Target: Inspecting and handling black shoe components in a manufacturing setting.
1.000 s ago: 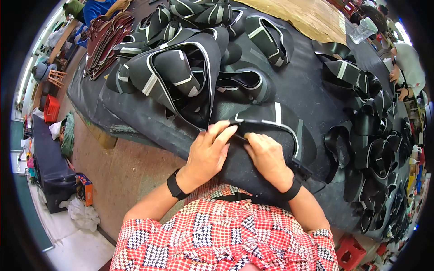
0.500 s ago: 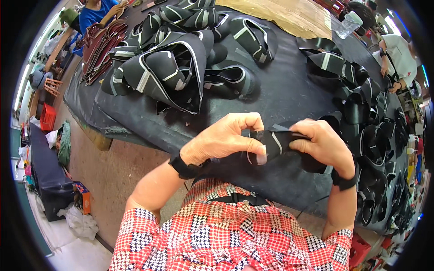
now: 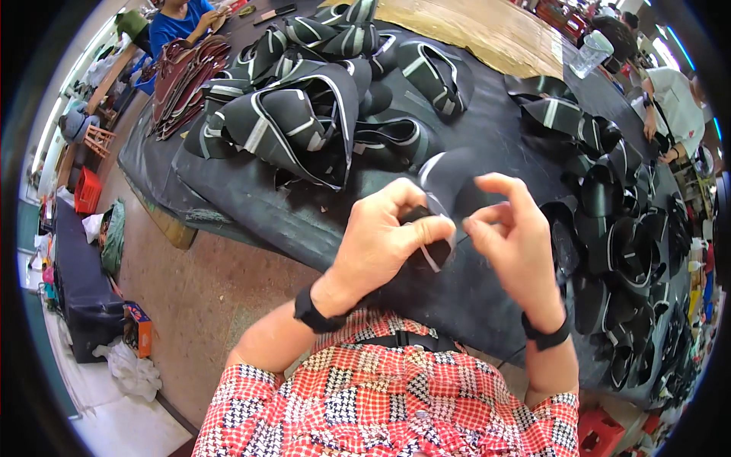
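While left hand point(image 3: 384, 234) pinches black piece point(image 3: 437, 252), right hand point(image 3: 519, 242) hovers released; orange box point(image 3: 142, 330) bears blurred print.

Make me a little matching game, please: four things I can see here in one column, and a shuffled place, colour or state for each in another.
Column one
1. left hand
2. plastic cup
3. stack of flat pieces
4. wide sheet at the top of the view

Column two
A. dark red
B. see-through
C. yellowish brown
D. pinching a black piece with light edging

Right pairs: 1-D, 2-B, 3-A, 4-C
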Action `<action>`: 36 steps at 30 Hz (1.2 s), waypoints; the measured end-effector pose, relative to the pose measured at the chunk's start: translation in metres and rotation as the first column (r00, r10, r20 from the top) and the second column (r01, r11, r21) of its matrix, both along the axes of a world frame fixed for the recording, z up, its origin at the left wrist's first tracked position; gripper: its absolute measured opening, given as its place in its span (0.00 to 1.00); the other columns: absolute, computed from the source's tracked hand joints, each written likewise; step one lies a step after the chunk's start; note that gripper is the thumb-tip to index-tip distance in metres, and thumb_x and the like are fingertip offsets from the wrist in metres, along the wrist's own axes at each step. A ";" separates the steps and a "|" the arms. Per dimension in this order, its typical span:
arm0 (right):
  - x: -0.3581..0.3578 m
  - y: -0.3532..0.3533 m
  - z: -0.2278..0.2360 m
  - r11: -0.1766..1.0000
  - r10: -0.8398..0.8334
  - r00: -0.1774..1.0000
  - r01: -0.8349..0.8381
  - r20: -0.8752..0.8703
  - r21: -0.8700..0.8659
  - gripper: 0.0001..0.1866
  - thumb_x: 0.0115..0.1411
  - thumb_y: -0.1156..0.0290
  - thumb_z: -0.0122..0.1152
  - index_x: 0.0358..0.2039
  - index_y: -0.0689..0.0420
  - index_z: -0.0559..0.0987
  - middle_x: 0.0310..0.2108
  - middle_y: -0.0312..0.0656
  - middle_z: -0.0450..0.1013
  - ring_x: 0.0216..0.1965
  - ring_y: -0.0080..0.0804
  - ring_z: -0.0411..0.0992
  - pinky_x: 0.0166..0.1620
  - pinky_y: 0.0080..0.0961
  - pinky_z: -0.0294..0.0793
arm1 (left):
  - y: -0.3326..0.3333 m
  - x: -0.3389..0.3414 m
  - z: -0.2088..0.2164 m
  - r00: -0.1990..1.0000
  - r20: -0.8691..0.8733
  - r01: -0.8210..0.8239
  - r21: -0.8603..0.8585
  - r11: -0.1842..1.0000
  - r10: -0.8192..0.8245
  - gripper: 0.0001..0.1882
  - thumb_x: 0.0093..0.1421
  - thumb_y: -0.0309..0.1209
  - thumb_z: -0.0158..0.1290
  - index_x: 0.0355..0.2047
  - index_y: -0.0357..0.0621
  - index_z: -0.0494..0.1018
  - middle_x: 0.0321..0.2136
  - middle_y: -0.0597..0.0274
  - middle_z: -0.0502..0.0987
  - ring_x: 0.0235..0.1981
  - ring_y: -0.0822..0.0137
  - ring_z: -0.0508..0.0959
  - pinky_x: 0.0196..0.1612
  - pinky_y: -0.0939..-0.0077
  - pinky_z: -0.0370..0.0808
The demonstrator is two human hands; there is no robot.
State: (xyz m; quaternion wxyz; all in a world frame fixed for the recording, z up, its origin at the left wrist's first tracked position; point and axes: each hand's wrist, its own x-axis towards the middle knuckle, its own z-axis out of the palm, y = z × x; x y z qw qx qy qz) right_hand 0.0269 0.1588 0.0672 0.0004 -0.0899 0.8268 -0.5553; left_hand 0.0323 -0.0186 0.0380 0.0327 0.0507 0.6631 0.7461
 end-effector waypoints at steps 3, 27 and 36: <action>0.019 -0.015 -0.008 0.975 0.192 0.933 -0.147 -0.306 0.164 0.30 0.38 0.77 0.68 0.44 0.63 0.69 0.42 0.49 0.67 0.40 0.40 0.70 0.43 0.34 0.71 | 0.015 0.010 -0.007 0.969 0.033 -0.248 0.190 0.950 0.246 0.10 0.55 0.28 0.57 0.31 0.35 0.69 0.23 0.66 0.75 0.24 0.81 0.71 0.26 0.87 0.69; -0.013 -0.013 -0.050 0.988 0.116 0.977 -0.096 0.178 -0.120 0.06 0.55 0.76 0.56 0.34 0.62 0.75 0.22 0.38 0.72 0.26 0.15 0.67 0.30 0.16 0.68 | 0.002 0.003 -0.041 0.999 -0.006 -0.052 -0.135 0.989 0.052 0.10 0.55 0.22 0.52 0.39 0.37 0.73 0.30 0.63 0.77 0.33 0.79 0.73 0.36 0.83 0.70; -0.023 0.001 -0.068 0.749 0.335 0.712 0.196 0.617 -0.633 0.06 0.57 0.76 0.56 0.34 0.64 0.76 0.29 0.35 0.74 0.29 0.16 0.70 0.35 0.14 0.71 | -0.005 -0.013 -0.042 0.856 0.469 0.034 0.371 0.928 -0.219 0.08 0.56 0.23 0.53 0.37 0.38 0.71 0.31 0.66 0.77 0.29 0.80 0.75 0.34 0.89 0.72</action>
